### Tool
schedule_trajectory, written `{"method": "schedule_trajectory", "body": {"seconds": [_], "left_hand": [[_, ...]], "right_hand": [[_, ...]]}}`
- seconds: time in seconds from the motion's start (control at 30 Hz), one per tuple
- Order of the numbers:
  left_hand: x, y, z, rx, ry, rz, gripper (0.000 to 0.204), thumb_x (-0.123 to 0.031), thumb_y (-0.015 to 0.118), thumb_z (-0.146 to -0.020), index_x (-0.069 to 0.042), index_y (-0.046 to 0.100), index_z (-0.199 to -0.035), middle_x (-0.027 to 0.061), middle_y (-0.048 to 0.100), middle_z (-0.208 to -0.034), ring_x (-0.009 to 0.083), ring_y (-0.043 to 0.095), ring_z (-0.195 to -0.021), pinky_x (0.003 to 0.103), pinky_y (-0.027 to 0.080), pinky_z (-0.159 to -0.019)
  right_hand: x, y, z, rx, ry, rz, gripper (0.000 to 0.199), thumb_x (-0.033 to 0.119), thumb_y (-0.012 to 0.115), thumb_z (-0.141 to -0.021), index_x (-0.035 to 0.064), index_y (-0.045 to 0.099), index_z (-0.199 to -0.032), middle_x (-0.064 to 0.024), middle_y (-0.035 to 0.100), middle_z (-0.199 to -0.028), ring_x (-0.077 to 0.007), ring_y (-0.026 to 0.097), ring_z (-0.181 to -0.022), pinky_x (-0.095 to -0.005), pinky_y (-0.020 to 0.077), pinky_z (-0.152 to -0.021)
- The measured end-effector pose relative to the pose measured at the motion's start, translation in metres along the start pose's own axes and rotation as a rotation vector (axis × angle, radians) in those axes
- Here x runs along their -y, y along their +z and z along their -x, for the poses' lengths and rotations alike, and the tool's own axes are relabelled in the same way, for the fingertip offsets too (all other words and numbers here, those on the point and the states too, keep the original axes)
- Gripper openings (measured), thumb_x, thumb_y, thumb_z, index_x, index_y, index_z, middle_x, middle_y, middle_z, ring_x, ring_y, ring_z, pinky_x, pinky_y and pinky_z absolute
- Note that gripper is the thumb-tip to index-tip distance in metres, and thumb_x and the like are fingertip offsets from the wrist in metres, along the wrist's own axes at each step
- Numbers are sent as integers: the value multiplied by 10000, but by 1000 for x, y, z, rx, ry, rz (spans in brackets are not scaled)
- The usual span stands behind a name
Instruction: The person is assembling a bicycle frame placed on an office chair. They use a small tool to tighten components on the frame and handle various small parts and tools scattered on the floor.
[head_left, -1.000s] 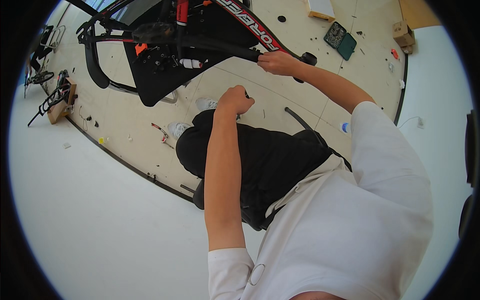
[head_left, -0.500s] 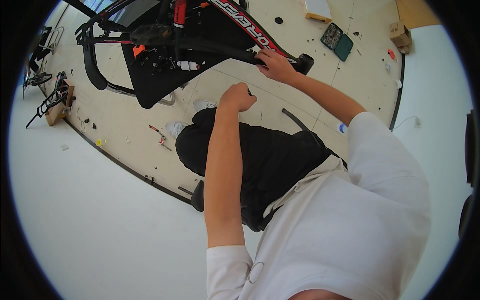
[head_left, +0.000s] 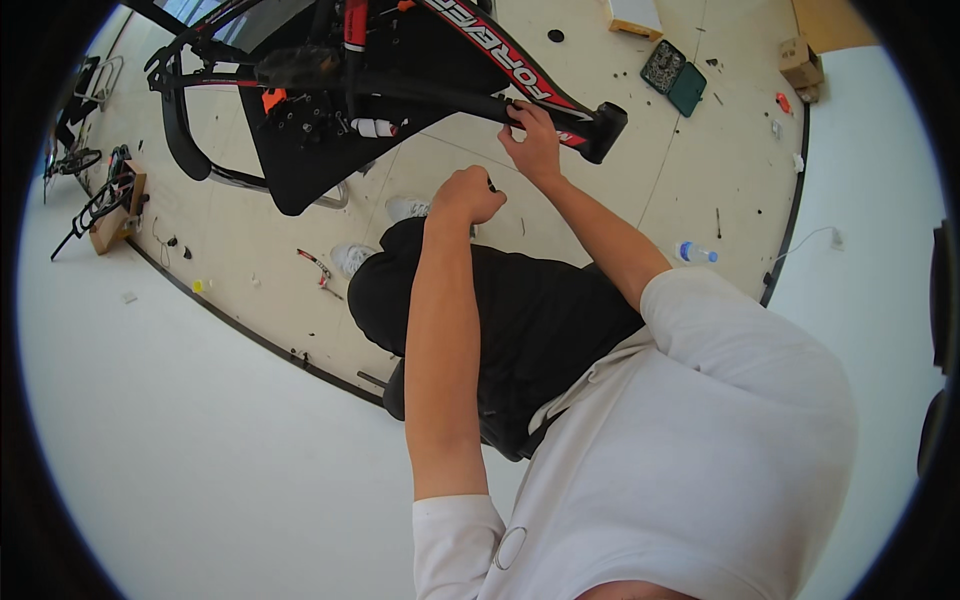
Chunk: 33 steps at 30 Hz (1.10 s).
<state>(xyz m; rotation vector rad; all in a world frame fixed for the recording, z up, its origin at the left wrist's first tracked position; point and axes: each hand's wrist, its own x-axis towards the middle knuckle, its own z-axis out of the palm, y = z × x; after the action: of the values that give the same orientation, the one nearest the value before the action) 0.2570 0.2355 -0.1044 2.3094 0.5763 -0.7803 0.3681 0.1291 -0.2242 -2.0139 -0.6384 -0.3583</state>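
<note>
A black, red and white bicycle frame [head_left: 495, 45] stretches across the top of the view, its head tube [head_left: 606, 130] toward the right. The fingers of my right hand [head_left: 535, 140] are curled against the frame's dark tube just left of the head tube, the thumb below it. Lower and to the left, my left hand [head_left: 468, 195] is closed in a fist, apart from the frame. A small dark bit shows at its fingers, too little to name. Beneath the frame is a black board [head_left: 300, 170] with small parts and a white-and-dark cylinder [head_left: 373, 128] on it.
A green case [head_left: 686, 90] of small parts lies at the upper right, near cardboard boxes [head_left: 800, 65]. A water bottle [head_left: 697, 252] lies on the floor at right. A red-black part [head_left: 315, 265] is by my shoes [head_left: 350, 258]. More bike parts [head_left: 110, 205] stand far left.
My right hand has shifted slightly left along the frame's tube, away from the head tube, with its elbow lowered. My left hand, still closed, moved a little left.
</note>
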Motion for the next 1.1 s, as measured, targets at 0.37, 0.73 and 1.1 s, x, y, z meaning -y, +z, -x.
{"method": "schedule_trajectory", "body": {"seconds": [0.37,0.73,1.1], "left_hand": [[-7,-2,0,28,-15,0,438,-304,663,-792,7,619,-1097,200,653,-1103,343,631,-1026,418,505,-888],[-6,-2,-1,24,-1,-22,438,-299,674,-786,10,615,-1091,195,661,-1077,343,633,-1014,415,505,-881],[-5,0,-1,-20,32,-25,454,-311,668,-781,4,615,-1103,194,654,-1091,338,629,-1022,413,503,-887]], "right_hand": [[-3,-5,-3,27,18,-35,280,54,675,-713,46,691,-992,-99,648,-1095,-278,604,-1015,-361,515,-854],[-1,-4,-1,-2,-24,-9,274,10,622,-715,39,692,-979,-105,653,-1096,-294,603,-1003,-364,511,-850],[1,-32,-2,40,-127,48,174,63,679,-734,43,679,-907,-82,647,-912,-281,605,-922,-364,514,-775]]}}
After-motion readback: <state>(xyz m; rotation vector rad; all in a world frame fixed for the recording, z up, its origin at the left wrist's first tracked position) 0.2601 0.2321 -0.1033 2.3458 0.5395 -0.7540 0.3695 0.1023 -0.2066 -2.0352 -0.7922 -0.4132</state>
